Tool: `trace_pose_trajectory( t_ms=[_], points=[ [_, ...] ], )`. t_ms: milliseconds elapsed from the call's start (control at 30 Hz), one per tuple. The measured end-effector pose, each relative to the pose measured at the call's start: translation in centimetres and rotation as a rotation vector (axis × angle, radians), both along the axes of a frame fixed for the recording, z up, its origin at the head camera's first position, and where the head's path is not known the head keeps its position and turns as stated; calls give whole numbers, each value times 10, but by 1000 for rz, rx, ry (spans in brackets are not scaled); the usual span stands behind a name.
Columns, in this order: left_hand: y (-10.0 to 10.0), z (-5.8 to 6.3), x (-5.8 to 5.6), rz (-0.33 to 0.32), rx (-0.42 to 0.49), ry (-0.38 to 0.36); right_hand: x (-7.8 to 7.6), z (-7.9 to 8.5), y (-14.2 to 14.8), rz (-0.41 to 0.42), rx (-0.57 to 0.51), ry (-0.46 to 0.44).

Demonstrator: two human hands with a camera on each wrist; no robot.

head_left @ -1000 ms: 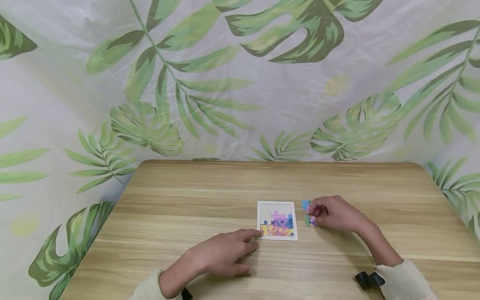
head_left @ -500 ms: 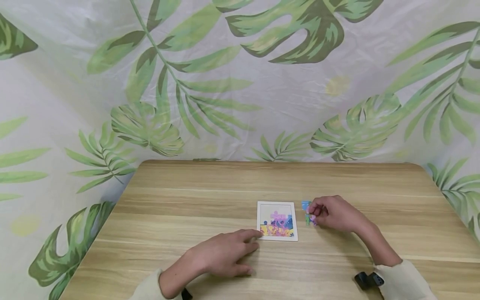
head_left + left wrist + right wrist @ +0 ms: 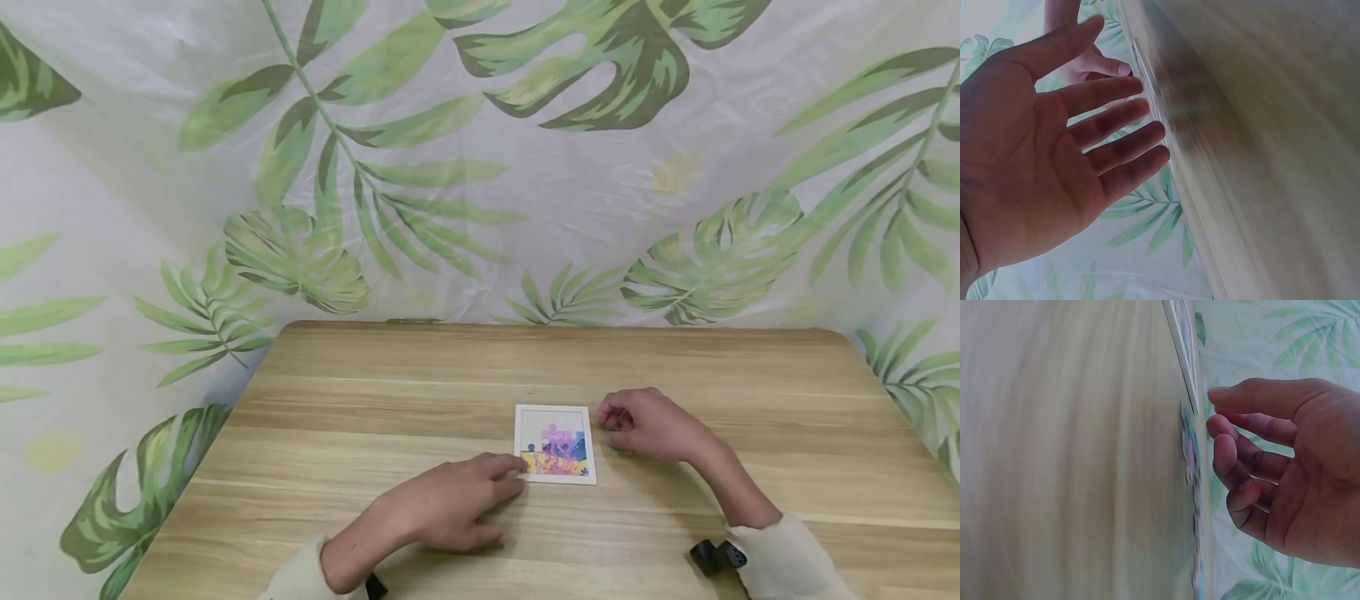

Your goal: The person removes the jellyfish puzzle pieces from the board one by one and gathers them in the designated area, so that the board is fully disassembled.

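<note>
A small square jigsaw puzzle (image 3: 555, 442) lies on the table in a white frame. Its lower part is filled with pink, yellow and blue pieces, and the upper part is pale. My left hand (image 3: 457, 504) rests with fingers spread, fingertips right at the frame's lower left corner. In the left wrist view the palm of this hand (image 3: 1029, 150) shows nothing in it. Just right of the frame, my right hand (image 3: 656, 425) has its fingers loosely curled over loose puzzle pieces (image 3: 1190, 447), mostly hidden in the head view. Nothing shows between its thumb and fingers in the right wrist view.
The wood-grained table (image 3: 375, 367) has rounded far corners. Behind it hangs a white cloth (image 3: 420, 233) printed with green leaves. A black wrist device (image 3: 716, 557) sits at my right sleeve.
My right hand has shifted left toward the frame and now covers most of the loose pieces that showed before. My left hand's fingers have shifted slightly at the frame's corner.
</note>
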State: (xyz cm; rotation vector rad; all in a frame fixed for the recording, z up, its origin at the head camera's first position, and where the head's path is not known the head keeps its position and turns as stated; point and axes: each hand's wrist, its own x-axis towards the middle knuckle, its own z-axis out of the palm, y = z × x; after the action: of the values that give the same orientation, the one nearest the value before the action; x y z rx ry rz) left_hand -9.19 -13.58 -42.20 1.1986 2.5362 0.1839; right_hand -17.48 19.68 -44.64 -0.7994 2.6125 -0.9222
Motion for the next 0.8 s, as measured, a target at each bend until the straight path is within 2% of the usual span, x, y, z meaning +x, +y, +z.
trace_pose_trajectory(
  t_ms=[167,333,600,800],
  points=[
    [8,0,-8,-6,27,80,2,-2,-15,25,-6,-10],
    [16,0,-16,3,44,100,1,-1,-26,42,12,19],
    [29,0,-27,-4,23,102,-1,1,-46,63,61,53],
    [32,0,-29,-4,14,69,-5,2,-60,71,60,31]
  ],
)
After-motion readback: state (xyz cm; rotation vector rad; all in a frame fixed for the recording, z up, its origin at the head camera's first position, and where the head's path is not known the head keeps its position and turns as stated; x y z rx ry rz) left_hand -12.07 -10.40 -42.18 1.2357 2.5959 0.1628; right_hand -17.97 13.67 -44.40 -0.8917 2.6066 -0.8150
